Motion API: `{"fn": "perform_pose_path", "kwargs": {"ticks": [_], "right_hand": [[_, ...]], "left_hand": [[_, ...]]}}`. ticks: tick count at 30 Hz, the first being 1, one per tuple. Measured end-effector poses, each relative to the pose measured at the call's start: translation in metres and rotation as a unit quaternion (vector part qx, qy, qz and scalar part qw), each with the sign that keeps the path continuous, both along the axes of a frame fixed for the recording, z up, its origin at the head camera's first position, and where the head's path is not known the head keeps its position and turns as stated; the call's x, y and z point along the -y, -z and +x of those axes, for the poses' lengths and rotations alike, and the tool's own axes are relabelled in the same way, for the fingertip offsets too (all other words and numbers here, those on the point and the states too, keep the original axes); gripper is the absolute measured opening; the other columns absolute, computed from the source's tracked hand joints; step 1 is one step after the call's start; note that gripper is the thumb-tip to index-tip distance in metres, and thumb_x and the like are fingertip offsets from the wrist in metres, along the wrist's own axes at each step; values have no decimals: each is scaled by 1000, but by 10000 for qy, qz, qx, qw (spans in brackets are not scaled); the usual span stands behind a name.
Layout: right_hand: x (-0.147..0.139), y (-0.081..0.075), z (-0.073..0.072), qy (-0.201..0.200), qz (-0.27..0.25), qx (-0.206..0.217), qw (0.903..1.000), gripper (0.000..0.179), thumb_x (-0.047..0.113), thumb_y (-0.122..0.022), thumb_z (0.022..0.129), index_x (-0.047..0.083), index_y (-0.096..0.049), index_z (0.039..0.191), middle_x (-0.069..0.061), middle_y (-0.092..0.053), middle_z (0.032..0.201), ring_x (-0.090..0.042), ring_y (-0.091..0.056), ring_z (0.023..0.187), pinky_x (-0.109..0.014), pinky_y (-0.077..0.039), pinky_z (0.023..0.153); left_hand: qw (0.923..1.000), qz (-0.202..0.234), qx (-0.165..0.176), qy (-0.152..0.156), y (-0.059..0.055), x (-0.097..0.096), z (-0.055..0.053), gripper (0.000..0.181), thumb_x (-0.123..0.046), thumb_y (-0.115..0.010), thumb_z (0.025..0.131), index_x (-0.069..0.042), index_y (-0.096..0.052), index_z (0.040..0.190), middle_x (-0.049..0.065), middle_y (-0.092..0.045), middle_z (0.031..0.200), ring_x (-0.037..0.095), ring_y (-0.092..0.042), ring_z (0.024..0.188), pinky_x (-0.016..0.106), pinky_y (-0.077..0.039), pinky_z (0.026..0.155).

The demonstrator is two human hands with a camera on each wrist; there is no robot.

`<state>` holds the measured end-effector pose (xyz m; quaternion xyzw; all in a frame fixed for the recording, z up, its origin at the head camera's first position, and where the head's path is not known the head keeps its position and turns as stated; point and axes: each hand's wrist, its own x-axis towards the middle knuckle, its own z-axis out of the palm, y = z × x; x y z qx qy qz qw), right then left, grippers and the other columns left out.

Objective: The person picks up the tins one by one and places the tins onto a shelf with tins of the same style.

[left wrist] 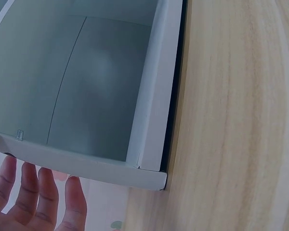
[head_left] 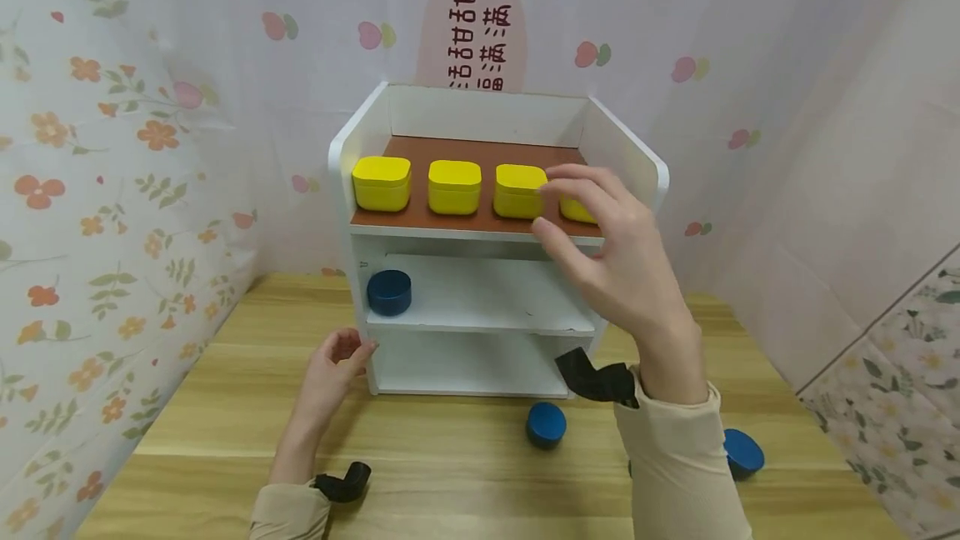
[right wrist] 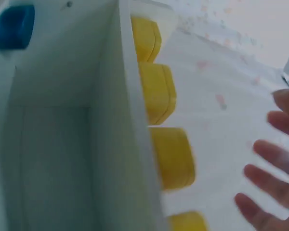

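Observation:
My right hand [head_left: 618, 252] is raised before the right end of the white shelf unit [head_left: 468, 233], thumb and fingers spread apart with nothing between them. In the head view it partly hides the fourth yellow box [head_left: 576, 208]. In the right wrist view its fingers [right wrist: 269, 151] stand apart from the yellow boxes [right wrist: 173, 156]. Other rounded yellow boxes [head_left: 382, 184], [head_left: 453, 187], [head_left: 519, 192] line the brown top shelf. My left hand [head_left: 335, 369] rests at the lower left side panel, its fingers [left wrist: 45, 192] fairly straight by the panel's outer face.
A blue round container [head_left: 389, 292] sits at the middle shelf's left end. On the wooden table [head_left: 450, 473], one blue container [head_left: 546, 425] stands before the unit and another [head_left: 742, 453] lies beside the right sleeve. Patterned curtains [head_left: 142, 190] surround the table.

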<state>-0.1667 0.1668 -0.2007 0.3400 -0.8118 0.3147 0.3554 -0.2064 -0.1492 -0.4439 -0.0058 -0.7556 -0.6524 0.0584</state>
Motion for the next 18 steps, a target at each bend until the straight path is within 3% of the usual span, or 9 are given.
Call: {"fn": "perform_pose_path", "kwargs": {"ticks": [5, 11, 14, 18], "right_hand": [[-14, 41, 13, -238, -1003, -194, 9945, 15, -3, -66, 86, 0, -68, 101, -9, -65, 116, -22, -56, 113, -32, -43, 96], [-27, 90, 20, -647, -2221, -216, 9726, 16, -20, -59, 81, -11, -63, 93, -16, -66, 106, -26, -60, 102, -31, -47, 92], [-33, 112, 23, -655, -2477, -126, 9665, 17, -23, -57, 80, -14, -62, 94, -19, -65, 103, -26, -60, 101, -30, -47, 92], [-38, 143, 27, -411, -2521, 218, 9666, 22, -25, -56, 81, -10, -63, 95, -22, -63, 103, -22, -60, 101, -26, -47, 90]], "left_hand": [[9999, -50, 90, 26, -2, -1, 0, 38, -26, -64, 97, 0, -51, 122, 16, -54, 115, 20, -50, 102, 27, -51, 81], [9999, -29, 120, 56, -3, -3, 0, 39, -27, -64, 97, -1, -51, 122, 15, -54, 116, 20, -50, 103, 28, -51, 82], [9999, -4, 127, 33, -3, -3, 0, 39, -27, -65, 96, -1, -51, 122, 15, -54, 116, 20, -50, 104, 29, -51, 82], [9999, -40, 99, 18, -2, 0, 0, 42, -28, -65, 96, 0, -51, 123, 15, -54, 117, 19, -50, 105, 27, -51, 81]]}}
